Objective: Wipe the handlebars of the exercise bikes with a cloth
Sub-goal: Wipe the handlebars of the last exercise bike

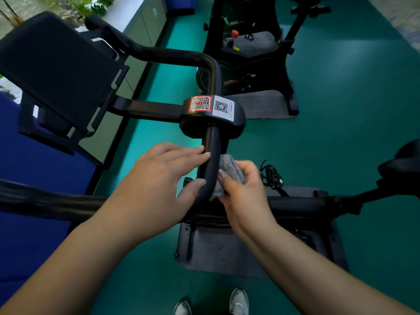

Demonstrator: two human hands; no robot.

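The black curved tubular handlebar (210,164) of the nearest exercise bike ran through the middle of the view, from the black clamp block (212,117) at about 12 o'clock down to the hands, where it bent away toward 8 o'clock. The left hand (159,180) was on its left side: the fingers lay nearly straight against the tube and the thumb touched it lower down, so the hand steadied the bar rather than closed around it. The right hand (244,189) was clenched around a small grey fuzzy cloth (229,171) and pressed this cloth against the right side of the same tube — the cloth sat between the palm and the bar, just at 3 o'clock from the left fingertips.

On the clamp block two stickers lay side by side, a red-framed QR code sticker (200,103) and a white QR code sticker (223,107). At 10 o'clock a large black screen panel (56,67) stood tilted on its bracket. At 12 o'clock, well apart, a second black exercise bike (250,53) stood on a grey floor mat (259,104), upon the green floor (352,110). At 3 o'clock a black saddle (404,164) was partly in view. At 6 o'clock — near the bottom edge — the tips of two pale sports shoes (238,302) showed.
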